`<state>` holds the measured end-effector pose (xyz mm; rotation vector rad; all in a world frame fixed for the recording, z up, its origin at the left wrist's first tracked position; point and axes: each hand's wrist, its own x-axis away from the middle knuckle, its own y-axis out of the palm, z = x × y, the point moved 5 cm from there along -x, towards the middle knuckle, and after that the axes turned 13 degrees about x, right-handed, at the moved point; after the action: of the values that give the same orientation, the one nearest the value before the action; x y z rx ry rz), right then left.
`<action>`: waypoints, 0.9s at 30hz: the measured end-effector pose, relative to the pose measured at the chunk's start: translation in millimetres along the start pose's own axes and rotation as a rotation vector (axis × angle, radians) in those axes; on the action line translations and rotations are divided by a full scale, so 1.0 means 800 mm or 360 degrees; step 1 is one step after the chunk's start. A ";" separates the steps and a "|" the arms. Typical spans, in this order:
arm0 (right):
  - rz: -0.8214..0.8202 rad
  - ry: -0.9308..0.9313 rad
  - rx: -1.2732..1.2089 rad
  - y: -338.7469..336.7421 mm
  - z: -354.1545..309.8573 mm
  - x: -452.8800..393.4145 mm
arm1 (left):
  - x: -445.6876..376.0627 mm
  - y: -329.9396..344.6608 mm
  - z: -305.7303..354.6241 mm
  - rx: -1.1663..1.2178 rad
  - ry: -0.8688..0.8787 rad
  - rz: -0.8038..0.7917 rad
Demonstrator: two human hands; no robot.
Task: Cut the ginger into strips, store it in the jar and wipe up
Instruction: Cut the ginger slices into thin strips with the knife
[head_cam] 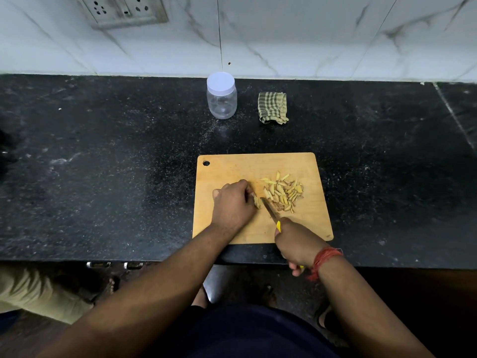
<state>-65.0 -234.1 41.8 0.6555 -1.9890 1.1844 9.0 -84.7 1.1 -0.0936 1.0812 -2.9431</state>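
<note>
Cutting step's in hand, I'd say. The left hand [233, 202] pins the last bit of ginger [256, 200] on the cutting board [258, 228], fingers curled over it. The right hand [296, 244] grips the yellow-handled knife [269, 209], blade right against that piece. Next move probably needs thin, even slices with fingertips tucked back.

Count: one pile of strips [284, 192] (too jumbled to number), one capped jar [221, 95], one checked cloth [273, 107], both well behind on the counter [103, 164].
</note>
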 end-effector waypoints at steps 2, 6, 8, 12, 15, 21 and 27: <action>0.0048 -0.0014 -0.0065 -0.006 0.002 -0.004 | 0.002 0.000 0.000 0.0037 0.0014 -0.0024; 0.0137 -0.0065 -0.0169 -0.016 0.004 -0.011 | 0.007 0.001 0.000 0.0044 0.0025 -0.0005; 0.0151 -0.0100 -0.0191 -0.017 0.002 -0.012 | 0.010 0.001 0.001 -0.0022 0.0047 0.0025; 0.0135 -0.0090 -0.0183 -0.015 0.002 -0.016 | 0.015 0.007 -0.002 -0.0234 0.0142 0.0036; 0.0130 -0.0073 -0.0168 -0.013 0.001 -0.019 | 0.020 0.012 -0.006 -0.0340 0.0225 0.0036; 0.0150 -0.0104 -0.0193 -0.015 -0.001 -0.019 | 0.023 0.016 -0.008 -0.0508 0.0369 -0.0039; 0.0149 -0.0119 -0.0176 -0.016 -0.002 -0.016 | 0.013 0.014 0.000 -0.0633 0.0553 -0.0142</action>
<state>-47.3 -237.5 38.9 0.5635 -2.1518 1.1096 -1.2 -93.7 -5.7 0.3924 1.7372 -2.8376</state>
